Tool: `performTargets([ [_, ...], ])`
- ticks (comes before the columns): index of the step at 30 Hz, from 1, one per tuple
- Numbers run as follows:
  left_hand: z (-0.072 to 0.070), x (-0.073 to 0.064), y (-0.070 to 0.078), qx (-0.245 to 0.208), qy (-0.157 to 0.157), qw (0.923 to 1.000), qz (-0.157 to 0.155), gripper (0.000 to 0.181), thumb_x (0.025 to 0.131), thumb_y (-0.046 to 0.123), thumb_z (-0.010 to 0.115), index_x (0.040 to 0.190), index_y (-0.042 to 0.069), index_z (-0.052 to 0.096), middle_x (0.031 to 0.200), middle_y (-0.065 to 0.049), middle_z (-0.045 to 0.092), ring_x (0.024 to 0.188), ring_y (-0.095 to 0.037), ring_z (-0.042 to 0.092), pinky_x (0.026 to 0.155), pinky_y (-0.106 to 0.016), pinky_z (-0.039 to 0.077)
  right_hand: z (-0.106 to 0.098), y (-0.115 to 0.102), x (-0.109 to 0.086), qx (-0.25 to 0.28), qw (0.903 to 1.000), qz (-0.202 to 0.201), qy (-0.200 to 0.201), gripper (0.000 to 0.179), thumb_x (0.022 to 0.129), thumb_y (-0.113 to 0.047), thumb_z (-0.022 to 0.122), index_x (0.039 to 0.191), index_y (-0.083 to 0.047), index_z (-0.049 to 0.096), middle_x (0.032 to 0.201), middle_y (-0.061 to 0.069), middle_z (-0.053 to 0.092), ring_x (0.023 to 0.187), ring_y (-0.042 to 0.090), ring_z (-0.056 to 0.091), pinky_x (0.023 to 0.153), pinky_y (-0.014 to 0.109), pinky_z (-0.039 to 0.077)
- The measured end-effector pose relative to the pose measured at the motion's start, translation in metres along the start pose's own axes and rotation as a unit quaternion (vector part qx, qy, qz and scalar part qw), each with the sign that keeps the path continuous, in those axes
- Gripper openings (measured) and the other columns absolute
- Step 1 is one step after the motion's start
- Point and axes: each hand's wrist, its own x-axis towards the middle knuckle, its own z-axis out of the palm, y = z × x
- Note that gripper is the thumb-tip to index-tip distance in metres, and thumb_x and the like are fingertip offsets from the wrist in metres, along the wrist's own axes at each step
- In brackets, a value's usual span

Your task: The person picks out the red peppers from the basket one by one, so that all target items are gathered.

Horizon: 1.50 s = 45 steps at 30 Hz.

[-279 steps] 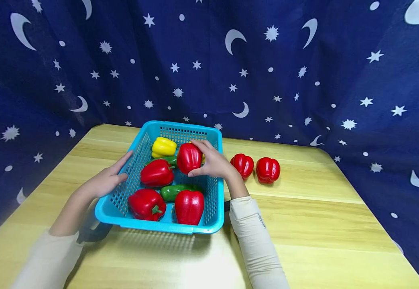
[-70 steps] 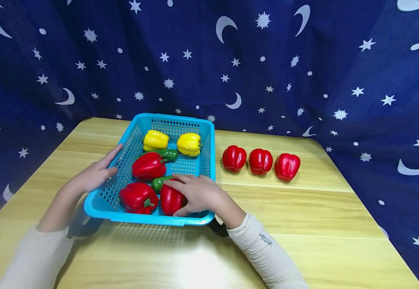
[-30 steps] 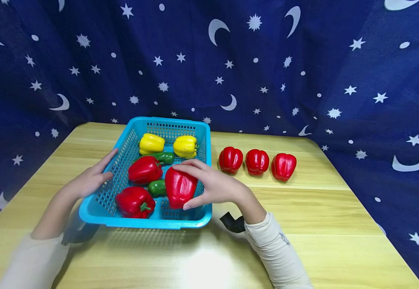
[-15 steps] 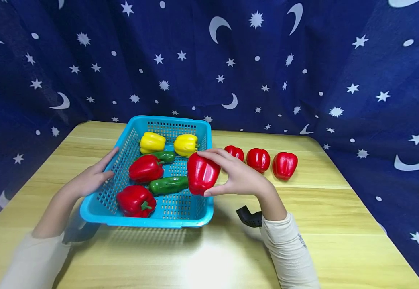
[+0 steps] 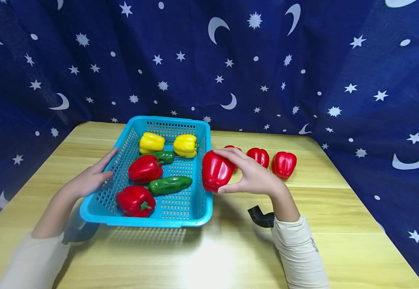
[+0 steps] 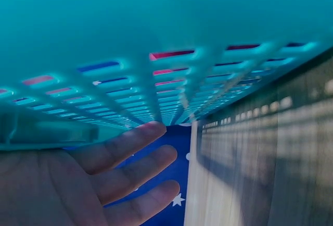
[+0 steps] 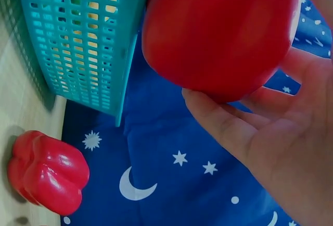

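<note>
My right hand (image 5: 254,176) grips a red bell pepper (image 5: 216,171) in the air at the right rim of the blue basket (image 5: 195,222). In the right wrist view, thumb and fingers spread around this pepper (image 7: 218,33) beside the basket wall. My left hand (image 5: 92,178) rests against the basket's left side; in the left wrist view its straight fingers (image 6: 138,176) lie along the outer wall. Inside the basket are two red bell peppers (image 5: 135,201), two yellow bell peppers (image 5: 185,145) and two long green vegetables (image 5: 169,185), one partly covered.
Three red bell peppers (image 5: 283,165) stand in a row on the wooden table (image 5: 321,224), right of the basket; the leftmost is mostly hidden behind my right hand. A dark blue curtain (image 5: 195,80) with moons and stars hangs behind the table.
My right hand took a red bell pepper from the basket's front right corner, lifted it, and carried it rightward to the rim. The row earlier grew from two to three peppers. My left hand stayed.
</note>
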Motion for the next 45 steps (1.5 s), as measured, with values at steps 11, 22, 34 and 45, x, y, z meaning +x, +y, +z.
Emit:
performTargets([
  [11,0.002,0.001,0.001,-0.003,0.000,1.0000,0.001,0.070,0.092,0.006,0.031,0.146,0.017,-0.011,0.147,-0.032,0.005,0.123,-0.059,0.025,0.084,-0.064,0.043,-0.009,0.009,-0.004,-0.011,0.9997,0.023,0.003,0.086,0.067,-0.041,0.077,0.140,-0.026,0.035,0.136,0.003,0.040,0.121,0.022,0.042,0.086,0.041,0.051],
  [22,0.003,0.002,0.001,0.001,-0.001,1.0000,0.003,0.070,0.092,0.006,0.032,0.146,0.015,-0.011,0.146,-0.034,0.006,0.122,-0.060,0.026,0.085,-0.065,0.041,-0.001,0.025,-0.004,-0.015,0.9986,0.049,-0.016,0.086,0.067,-0.038,0.077,0.140,-0.024,0.034,0.134,0.007,0.040,0.120,0.026,0.042,0.089,0.048,0.048],
  [34,0.002,0.000,0.002,0.003,0.003,1.0000,0.005,0.069,0.092,0.005,0.031,0.146,0.013,-0.010,0.145,-0.035,0.009,0.121,-0.059,0.028,0.087,-0.065,0.040,0.023,0.045,-0.007,-0.015,0.9966,0.056,-0.059,0.087,0.068,-0.035,0.077,0.141,-0.019,0.033,0.136,0.010,0.035,0.122,0.030,0.041,0.095,0.049,0.044],
  [45,0.002,0.000,0.000,-0.001,0.005,1.0000,0.007,0.069,0.092,0.005,0.032,0.147,0.014,-0.010,0.146,-0.034,0.007,0.120,-0.059,0.030,0.084,-0.063,0.044,0.038,0.058,-0.001,-0.021,0.9898,0.083,-0.114,0.088,0.069,-0.029,0.077,0.142,-0.019,0.029,0.138,0.009,0.031,0.115,0.030,0.047,0.091,0.047,0.047],
])
